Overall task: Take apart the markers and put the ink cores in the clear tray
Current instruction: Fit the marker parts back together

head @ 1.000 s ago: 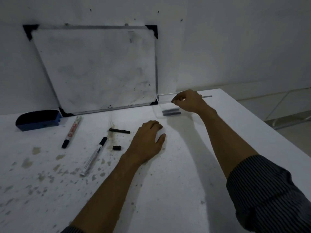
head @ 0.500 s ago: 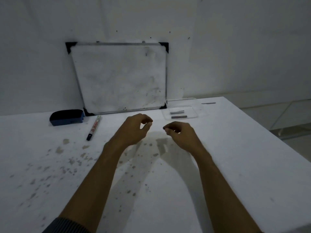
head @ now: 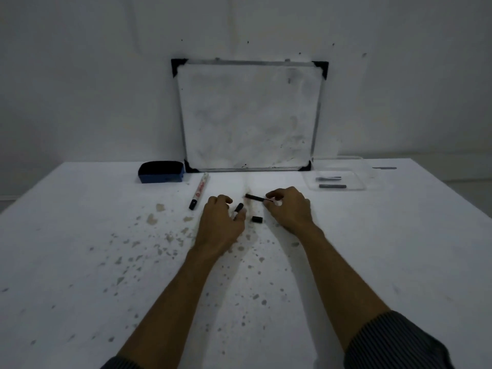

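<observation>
My left hand [head: 219, 225] lies over a white marker on the table, fingers curled around it, and only the marker's black end [head: 238, 207] sticks out between thumb and fingers. My right hand [head: 288, 210] pinches the right end of a thin black stick [head: 254, 197] that rests on the table. A small black cap piece [head: 257, 219] lies between the two hands. The clear tray [head: 356, 185] sits at the back right and holds two dark ink cores [head: 332, 186]. A second white marker with red print [head: 199, 190] lies to the left.
A whiteboard [head: 250, 115] leans against the wall behind the hands. A blue eraser [head: 161, 172] sits at its left foot. A dark strip [head: 384, 168] lies beyond the tray. The white table [head: 80, 262] is speckled with stains.
My right hand has come back from the tray and now pinches the black stick. My left hand has moved onto the near marker. The view has shifted.
</observation>
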Available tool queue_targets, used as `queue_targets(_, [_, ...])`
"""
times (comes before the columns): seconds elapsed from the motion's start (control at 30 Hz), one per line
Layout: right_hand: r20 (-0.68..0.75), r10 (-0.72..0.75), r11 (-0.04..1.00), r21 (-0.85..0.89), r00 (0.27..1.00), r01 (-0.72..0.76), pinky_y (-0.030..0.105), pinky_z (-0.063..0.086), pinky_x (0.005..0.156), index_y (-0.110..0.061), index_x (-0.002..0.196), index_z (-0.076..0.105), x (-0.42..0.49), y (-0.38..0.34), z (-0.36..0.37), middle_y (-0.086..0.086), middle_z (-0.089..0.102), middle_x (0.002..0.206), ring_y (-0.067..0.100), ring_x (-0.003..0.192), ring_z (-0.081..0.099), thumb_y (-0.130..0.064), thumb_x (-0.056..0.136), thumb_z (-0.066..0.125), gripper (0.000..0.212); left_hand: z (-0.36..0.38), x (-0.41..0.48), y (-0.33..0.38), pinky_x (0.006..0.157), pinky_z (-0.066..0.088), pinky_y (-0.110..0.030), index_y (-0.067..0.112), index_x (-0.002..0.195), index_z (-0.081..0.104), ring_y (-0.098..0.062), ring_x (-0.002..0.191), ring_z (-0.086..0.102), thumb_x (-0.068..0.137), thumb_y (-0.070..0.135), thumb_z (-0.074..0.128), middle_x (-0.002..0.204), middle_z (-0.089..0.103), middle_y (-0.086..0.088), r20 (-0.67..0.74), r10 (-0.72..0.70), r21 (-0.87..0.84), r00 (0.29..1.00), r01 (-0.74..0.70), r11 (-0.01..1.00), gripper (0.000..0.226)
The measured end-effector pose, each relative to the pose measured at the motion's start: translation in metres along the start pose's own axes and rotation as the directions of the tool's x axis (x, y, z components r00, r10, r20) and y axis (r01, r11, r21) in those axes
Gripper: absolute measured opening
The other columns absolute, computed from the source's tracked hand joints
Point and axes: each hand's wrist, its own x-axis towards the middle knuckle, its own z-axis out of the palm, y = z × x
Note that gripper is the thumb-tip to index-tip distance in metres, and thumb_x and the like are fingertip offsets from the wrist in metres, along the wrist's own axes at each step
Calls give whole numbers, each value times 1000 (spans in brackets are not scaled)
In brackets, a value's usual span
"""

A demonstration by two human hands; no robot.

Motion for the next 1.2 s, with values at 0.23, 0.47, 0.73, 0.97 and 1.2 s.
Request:
queue_targets(0.23, [-68,36,961,274,997,-16,30,52,75,-28,102,74,-18,2,-7,-10,70,98,7,73,61,-40,95,66,16,-9,4,-4,69,47,-31,7,96,63,-21,85,61,93,32,69,94,65,-8,137,-3,145,991,-18,989,26])
queue_targets(0.47, [-32,-23,860,508,999,36,18,56,70,-21,108,74,-64,-2,-25,-7,76,97,5,81,70,-31,98,66,17,-31,18,6,60,50,-16,20,96,72,-13,84,62,99,39,64,92,70,1,231,-223,-517,947,314,796,21])
queue_targets(0.73, [58,8,730,682,998,-45,25,48,61,-20,106,79,-58,-5,-30,1,74,84,6,66,62,-17,98,66,15,-22,12,-13,67,62,-21,3,93,71,-10,68,69,102,16,60,77,71,-6,390,-200,-919,899,394,-19,19])
queue_targets(0.97, [73,90,599,793,993,-112,24,39,55,-16,104,80,-52,-1,-35,-3,71,80,16,69,54,-13,98,63,17,-17,15,-13,75,64,-25,0,93,70,-14,74,75,102,10,58,79,76,-9,335,-203,-941,920,339,-12,18])
queue_targets(1.2, [47,80,686,722,996,-89,29,46,68,-21,107,79,-52,-2,-27,3,71,86,12,70,57,-19,99,64,17,-17,12,-11,75,63,-23,-1,95,70,-14,76,76,103,9,57,81,76,-9,305,-192,-949,933,314,15,18])
